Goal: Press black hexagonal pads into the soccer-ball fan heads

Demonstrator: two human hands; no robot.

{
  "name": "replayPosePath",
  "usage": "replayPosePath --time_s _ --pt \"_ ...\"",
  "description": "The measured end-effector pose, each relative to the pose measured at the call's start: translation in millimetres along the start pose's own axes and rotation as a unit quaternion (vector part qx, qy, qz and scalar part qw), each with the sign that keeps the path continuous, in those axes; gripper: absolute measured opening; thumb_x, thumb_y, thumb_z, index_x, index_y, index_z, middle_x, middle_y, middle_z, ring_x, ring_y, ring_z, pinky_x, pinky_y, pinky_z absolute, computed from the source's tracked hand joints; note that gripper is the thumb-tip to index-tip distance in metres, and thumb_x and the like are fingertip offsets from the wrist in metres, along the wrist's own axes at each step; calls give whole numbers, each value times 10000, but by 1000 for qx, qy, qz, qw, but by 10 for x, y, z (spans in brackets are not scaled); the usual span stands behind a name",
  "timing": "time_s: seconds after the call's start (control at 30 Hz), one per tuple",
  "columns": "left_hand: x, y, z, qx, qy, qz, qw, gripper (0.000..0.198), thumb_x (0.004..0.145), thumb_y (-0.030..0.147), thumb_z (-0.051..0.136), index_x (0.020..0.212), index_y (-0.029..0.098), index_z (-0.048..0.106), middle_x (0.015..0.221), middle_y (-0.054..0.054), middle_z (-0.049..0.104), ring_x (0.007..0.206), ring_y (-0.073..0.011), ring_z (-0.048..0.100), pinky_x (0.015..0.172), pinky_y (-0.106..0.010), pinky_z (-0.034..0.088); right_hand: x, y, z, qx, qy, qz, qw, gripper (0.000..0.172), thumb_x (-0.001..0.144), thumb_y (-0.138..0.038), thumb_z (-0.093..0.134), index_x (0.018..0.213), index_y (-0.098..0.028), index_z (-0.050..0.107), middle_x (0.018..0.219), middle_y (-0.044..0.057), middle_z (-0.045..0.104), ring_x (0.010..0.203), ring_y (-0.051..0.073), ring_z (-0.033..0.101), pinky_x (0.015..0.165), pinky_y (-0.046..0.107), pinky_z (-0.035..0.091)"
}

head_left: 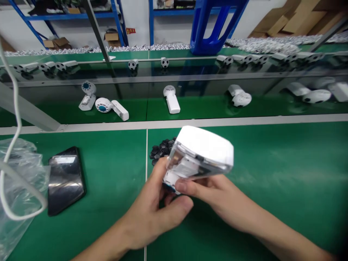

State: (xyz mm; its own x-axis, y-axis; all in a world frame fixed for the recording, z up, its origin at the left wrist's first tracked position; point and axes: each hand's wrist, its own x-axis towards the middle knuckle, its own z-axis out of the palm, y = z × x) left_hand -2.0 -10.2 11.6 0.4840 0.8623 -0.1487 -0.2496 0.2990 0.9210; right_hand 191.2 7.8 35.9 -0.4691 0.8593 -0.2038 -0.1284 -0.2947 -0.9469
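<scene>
A white device (203,146) with a clear side panel and a rounded head at its lower end is held above the green table. My left hand (160,206) grips its lower left side, with the fingers curled behind it. Against the lower end presses the thumb of my right hand (214,192), whose fingers are mostly hidden under the device. Behind my left fingertips lies a pile of small black pieces (162,149), partly covered by the device.
A black phone (66,181) lies at left beside a clear plastic bag (24,181) and a white cable (16,108). Beyond the white rail (130,125), a green belt carries several similar white devices (172,101). A blue plastic stool (209,29) stands farther back.
</scene>
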Motion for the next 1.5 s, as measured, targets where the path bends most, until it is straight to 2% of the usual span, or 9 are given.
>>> replayPosePath --time_s 0.17,0.33,0.53,0.67,0.9,1.1,1.17,1.33,1.5 --pt "-21 16 67 21 63 16 998 429 949 436 867 1349 353 737 1182 -60 730 1054 -273 673 974 -395 600 -5 -74 116 -26 30 -33 999 426 868 -612 844 1201 -348 837 1242 34 829 1205 340 769 1064 505 660" --pt "-9 39 58 5 67 22 997 335 884 419 921 1186 319 817 1238 -80 740 1076 -311 680 972 -437 604 6 125 104 19 43 -67 997 358 898 -355 847 1255 -369 841 1303 -10 829 1180 281 793 1051 423 655" --pt "37 98 24 -56 84 -40 994 530 843 443 970 1302 301 747 953 -16 720 731 -130 608 706 -249 546 19 -32 -326 -107 61 -15 992 578 899 -528 883 1393 -247 780 1263 107 845 877 259 835 766 398 701" --pt "77 217 -43 -21 163 -34 986 673 855 385 948 1431 279 616 1028 -55 765 646 -113 569 481 -187 403 139 -60 -765 -386 199 -160 886 340 1044 -424 727 1318 -238 807 1300 115 828 1080 292 807 920 446 670" --pt "81 190 -10 69 219 26 973 641 788 346 1010 1363 236 749 1102 -49 801 823 -166 705 768 -229 599 400 154 -880 -522 109 -172 828 278 1068 -248 638 1267 -242 832 1260 118 803 1183 327 741 1042 512 601" --pt "63 192 -18 5 161 35 986 1488 766 229 1024 1773 482 -42 1064 -41 853 845 -277 845 717 -316 692 373 141 -884 -573 116 -139 799 196 1038 -239 652 1116 -201 827 1117 145 819 1058 357 760 935 508 610" --pt "59 214 -52 -53 90 35 994 1383 838 308 981 1749 547 -32 1046 -50 851 859 -327 862 638 -357 714 355 143 -878 -570 134 -137 799 194 1004 -225 664 1117 -184 817 1048 146 816 967 347 760 874 493 611" --pt "81 167 -154 -105 -35 71 991 284 978 366 841 1247 352 751 1271 -100 804 891 -298 841 517 -307 698 262 105 -775 -490 199 -169 832 212 1014 -273 624 1079 -189 808 1042 137 813 864 279 766 833 449 631" --pt "122 31 -209 44 42 127 990 220 1008 355 813 1223 327 776 1055 -21 717 726 -133 703 535 -192 610 81 -61 -461 -236 178 -149 944 246 979 -462 815 1036 -223 822 923 46 832 756 183 815 725 274 685"
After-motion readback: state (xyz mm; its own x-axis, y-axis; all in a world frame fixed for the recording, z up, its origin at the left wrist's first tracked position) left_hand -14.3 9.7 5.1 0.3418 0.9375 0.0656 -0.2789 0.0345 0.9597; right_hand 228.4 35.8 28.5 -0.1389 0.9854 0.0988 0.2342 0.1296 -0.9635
